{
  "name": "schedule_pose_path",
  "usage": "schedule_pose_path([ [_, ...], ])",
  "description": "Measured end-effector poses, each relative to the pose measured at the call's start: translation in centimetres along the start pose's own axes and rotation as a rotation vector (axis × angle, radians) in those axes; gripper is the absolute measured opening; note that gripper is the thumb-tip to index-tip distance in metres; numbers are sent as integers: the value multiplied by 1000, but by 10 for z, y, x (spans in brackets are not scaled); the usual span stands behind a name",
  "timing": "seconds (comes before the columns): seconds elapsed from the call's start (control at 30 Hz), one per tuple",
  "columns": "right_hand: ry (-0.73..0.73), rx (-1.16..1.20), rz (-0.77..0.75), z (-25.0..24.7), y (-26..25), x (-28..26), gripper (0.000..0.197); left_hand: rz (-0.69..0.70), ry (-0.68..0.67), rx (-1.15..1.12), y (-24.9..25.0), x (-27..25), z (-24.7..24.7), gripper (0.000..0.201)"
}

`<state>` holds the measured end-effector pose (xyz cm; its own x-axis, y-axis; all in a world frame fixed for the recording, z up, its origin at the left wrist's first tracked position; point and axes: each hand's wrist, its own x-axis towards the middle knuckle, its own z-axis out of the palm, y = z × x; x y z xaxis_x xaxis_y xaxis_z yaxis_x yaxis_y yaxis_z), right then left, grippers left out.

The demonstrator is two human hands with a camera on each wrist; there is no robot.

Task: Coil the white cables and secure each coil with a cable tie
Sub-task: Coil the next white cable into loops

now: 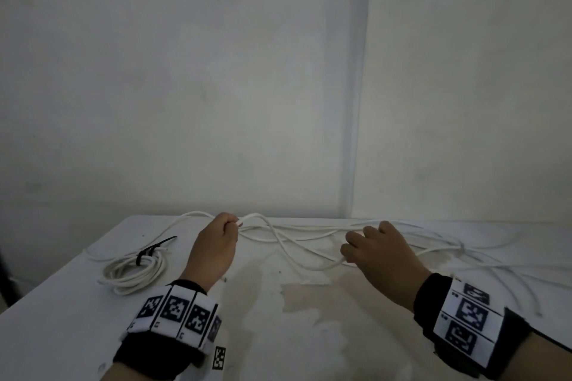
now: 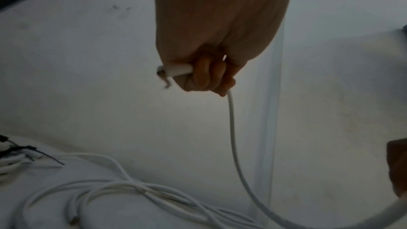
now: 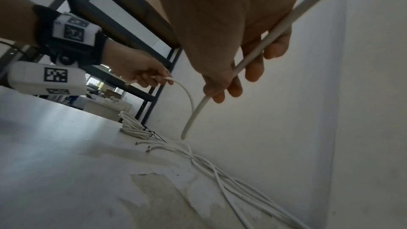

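My left hand (image 1: 227, 227) grips a white cable (image 1: 280, 246) close to its cut end (image 2: 164, 72), fingers curled round it. From that fist the cable sags in a loop to my right hand (image 1: 353, 249), which holds it between thumb and curled fingers (image 3: 253, 69). Both hands hover above the white table (image 1: 294, 334) near the wall. More loose white cables (image 1: 433, 244) lie tangled along the table's back edge. A finished coil (image 1: 136, 272) bound with a black cable tie (image 1: 151, 250) rests at the left.
A plain wall (image 1: 216, 86) stands right behind the table. In the right wrist view a dark metal shelf rack (image 3: 123, 29) rises past the table's left end. The table top has worn, stained patches (image 1: 306, 300) in front of me.
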<state>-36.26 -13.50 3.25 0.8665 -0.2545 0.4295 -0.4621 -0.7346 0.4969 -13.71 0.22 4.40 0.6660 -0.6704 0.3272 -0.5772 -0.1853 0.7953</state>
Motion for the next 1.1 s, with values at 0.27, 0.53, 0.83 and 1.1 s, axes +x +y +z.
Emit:
schedule_pose_path([
  [0.27, 322, 221, -93, -19, 10, -37, 22, 138, -211, -96, 51, -30, 19, 29],
  [0.53, 384, 515, -25, -37, 10, -42, 35, 101, -392, -143, 81, -52, 39, 29],
  [0.83, 222, 925, 119, -57, 18, -36, 44, 82, -561, -203, 115, -76, 45, 29],
  [1.1, 85, 1123, 302, -64, 28, -31, 20, 144, -583, -231, 122, -89, 40, 30],
])
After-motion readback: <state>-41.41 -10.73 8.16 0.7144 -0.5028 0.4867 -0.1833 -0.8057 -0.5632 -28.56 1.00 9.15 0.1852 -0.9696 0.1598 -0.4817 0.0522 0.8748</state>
